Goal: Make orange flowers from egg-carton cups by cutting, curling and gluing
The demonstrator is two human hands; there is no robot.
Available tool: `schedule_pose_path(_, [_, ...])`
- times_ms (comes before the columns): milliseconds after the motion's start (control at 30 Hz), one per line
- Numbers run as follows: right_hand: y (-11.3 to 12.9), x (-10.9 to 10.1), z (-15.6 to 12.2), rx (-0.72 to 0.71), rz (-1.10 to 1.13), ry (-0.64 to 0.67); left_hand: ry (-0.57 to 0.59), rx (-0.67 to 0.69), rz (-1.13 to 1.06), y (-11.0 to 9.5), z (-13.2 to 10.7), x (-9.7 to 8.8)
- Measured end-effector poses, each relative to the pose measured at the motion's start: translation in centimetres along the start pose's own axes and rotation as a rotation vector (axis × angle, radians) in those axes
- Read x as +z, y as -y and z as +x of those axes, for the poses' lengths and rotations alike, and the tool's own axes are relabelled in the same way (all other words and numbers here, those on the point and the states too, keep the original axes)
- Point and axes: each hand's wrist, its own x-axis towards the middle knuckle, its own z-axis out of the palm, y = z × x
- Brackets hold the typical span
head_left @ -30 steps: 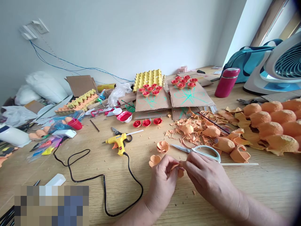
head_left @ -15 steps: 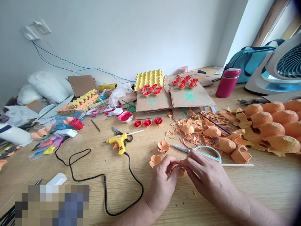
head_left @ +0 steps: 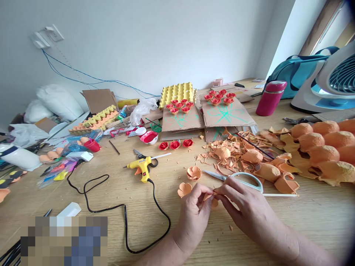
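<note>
A home craft corner. The wooden table [head_left: 318,218] carries a yellow glue gun [head_left: 142,166], scissors [head_left: 238,179], cut orange egg cartons [head_left: 318,147] and painted red paper roses [head_left: 175,145]. A fan [head_left: 330,81] stands far right.

Left hand [head_left: 194,212], right hand [head_left: 244,208] fingertips pinched together, apparently.

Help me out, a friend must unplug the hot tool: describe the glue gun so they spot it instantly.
On the wooden table, look left of the white-handled scissors. The glue gun lies there, the only bright yellow tool, trailing a looping black cord.
</note>
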Motion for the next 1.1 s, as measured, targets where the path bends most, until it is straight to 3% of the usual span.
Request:
schedule_pose_path(300, [0.1, 0.0, -0.1, -0.097, -0.129, 0.018, 0.033, -0.088, -0.042, 0.6, 0.0, 0.0])
schedule_pose_path(533, [0.4, -0.1, 0.1, -0.064, -0.060, -0.024, 0.005, 0.069, -0.048, 0.1, 0.1, -0.2])
schedule_pose_path(767, [0.1, 0.2, -0.2, -0.040, -0.072, 0.009, 0.026, 0.016, -0.001, 0.1, 0.0, -0.1])
schedule_pose_path(900, [0.2, 0.2, -0.3, -0.096, -0.151, -0.010, 0.048, 0.022, -0.086, -0.1, 0.1, 0.0])
schedule_pose_path(1100, [0.3, 0.0, 0.1, -0.101, -0.129, -0.013, -0.014, 0.057, -0.049, -0.4, 0.1, 0.1])
